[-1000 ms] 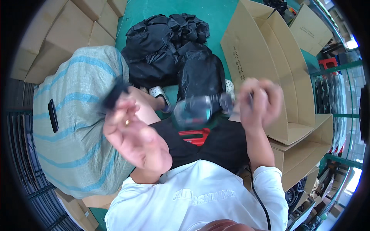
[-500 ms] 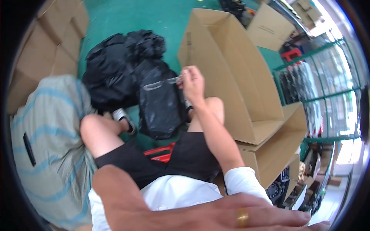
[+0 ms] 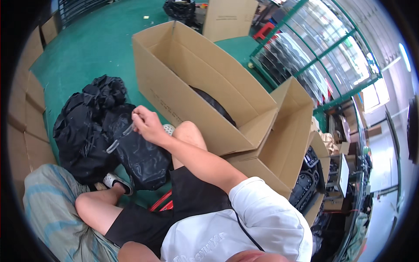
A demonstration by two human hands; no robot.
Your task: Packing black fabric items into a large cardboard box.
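Note:
My right hand [image 3: 148, 125] is closed, fingers pinched on a pale grey strap [image 3: 114, 146] at the top of a black bag [image 3: 146, 159]. The bag stands on the floor between my legs, its sides creased and slightly shiny. A looped part of the strap hangs out to the left of my fingers. Against its far left side lies a larger heap of crumpled black material [image 3: 83, 124]. Of my left arm only a bent part [image 3: 137, 252] shows at the lower edge; the left hand is out of the picture.
To the right stands a long open cardboard box [image 3: 205, 87] with a dark curved thing inside, and another open box [image 3: 283, 131] beside it. A grey bundle with blue stripes [image 3: 56, 209] sits at my left. Behind the boxes is a green metal rack [image 3: 314, 61].
The view has swung to the right, so the bag and boxes appear farther left. My left hand, stretched across the lower edge before, has left the picture. My right hand still grips the strap.

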